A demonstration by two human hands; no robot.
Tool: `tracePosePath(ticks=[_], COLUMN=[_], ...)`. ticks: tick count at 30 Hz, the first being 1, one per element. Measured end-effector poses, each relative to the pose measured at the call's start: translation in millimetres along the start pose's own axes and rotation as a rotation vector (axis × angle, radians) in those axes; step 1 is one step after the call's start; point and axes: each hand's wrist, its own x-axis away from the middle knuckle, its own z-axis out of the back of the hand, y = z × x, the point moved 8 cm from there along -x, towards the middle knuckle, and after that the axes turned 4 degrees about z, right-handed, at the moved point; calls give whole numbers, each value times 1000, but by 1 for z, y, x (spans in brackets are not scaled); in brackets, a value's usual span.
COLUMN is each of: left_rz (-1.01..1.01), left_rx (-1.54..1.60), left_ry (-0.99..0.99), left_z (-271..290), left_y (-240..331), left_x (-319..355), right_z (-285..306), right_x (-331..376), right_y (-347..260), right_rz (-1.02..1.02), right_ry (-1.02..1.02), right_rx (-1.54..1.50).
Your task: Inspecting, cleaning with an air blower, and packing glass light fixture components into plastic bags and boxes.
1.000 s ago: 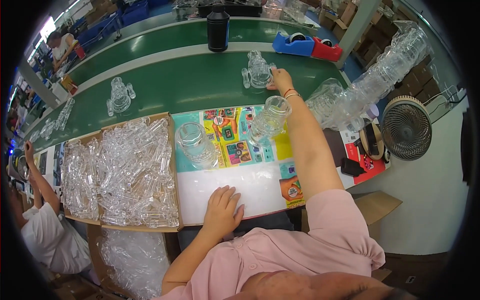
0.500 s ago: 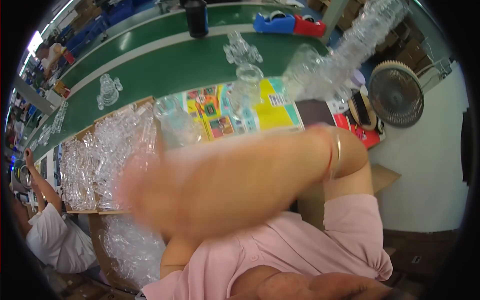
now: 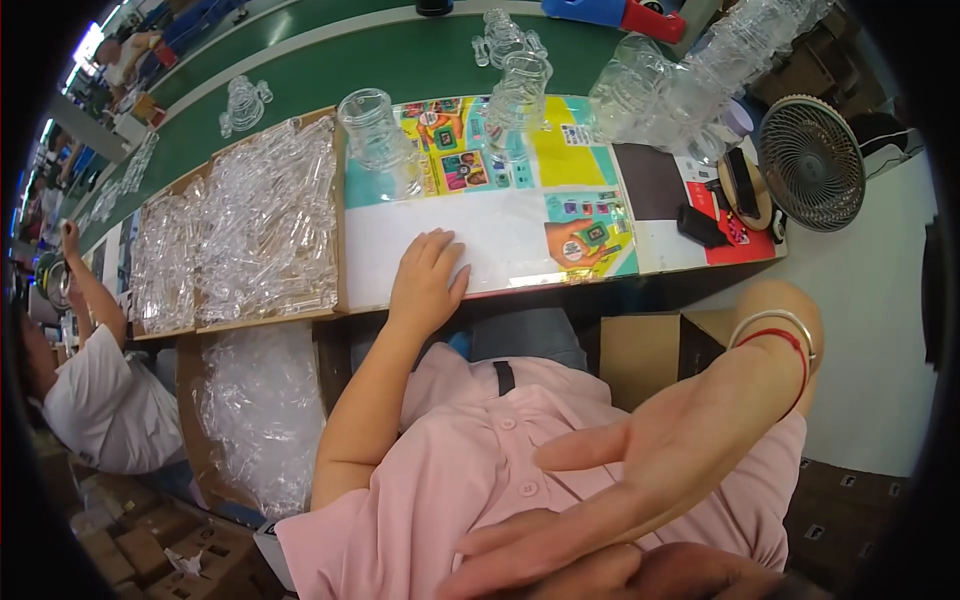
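Observation:
My left hand [image 3: 428, 275] lies palm down on the white part of a printed sheet [image 3: 480, 235] that covers the table. Its fingers are stretched out and hold nothing. Nearest to it are two clear plastic jar-shaped pieces, one wide-mouthed [image 3: 372, 130] and one taller [image 3: 520, 95], both upright on the coloured print. My right hand [image 3: 610, 480], with a silver bangle and a red cord at its wrist, is raised in front of my chest, over the pink shirt [image 3: 450, 420]. Its fingers are extended and apart, with nothing visible in them.
Left of the sheet, a cardboard tray [image 3: 341, 250] holds many clear plastic parts. Below it stands a box of clear bags [image 3: 265, 420]. Stacked clear pieces [image 3: 690, 95], a fan [image 3: 812, 165] and a black phone-like object [image 3: 740, 182] are at right. A person [image 3: 110, 400] sits at left.
My right hand, blurred across the middle before, has drawn back toward my chest. My left hand, hidden earlier, now shows on the sheet. The view has tilted downward.

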Motion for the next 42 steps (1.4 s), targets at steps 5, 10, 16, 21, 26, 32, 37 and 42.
tracePosePath(ticks=[5,10,16,21,26,32,37,42], left_rz=[42,-32,17,16,15,95,-3,228], left_rx=[-48,57,12,-5,-28,101,144,-97], left_ry=[13,21,-11,-37,-37,-31,18,354], left_z=[4,5,6,2,4,15,69,167], left_y=[-6,8,0,3,8,-7,21,-22], left_x=[22,8,12,7,4,24,35,60], right_z=[26,-24,-83,-69,-87,-128,-134,-153], right_x=[36,111,287,356,393,405,452,455], right_y=[-25,-76,-183,-192,-177,-163,-184,-188], right_rz=[-131,-976,-2250,-2251,-1902,-1820,-1972,-2074], right_ry=[628,263,782,170,-725,-916,-671,-489], right_rx=[-564,-560,-437,-74,-31,-643,-922,-1202])
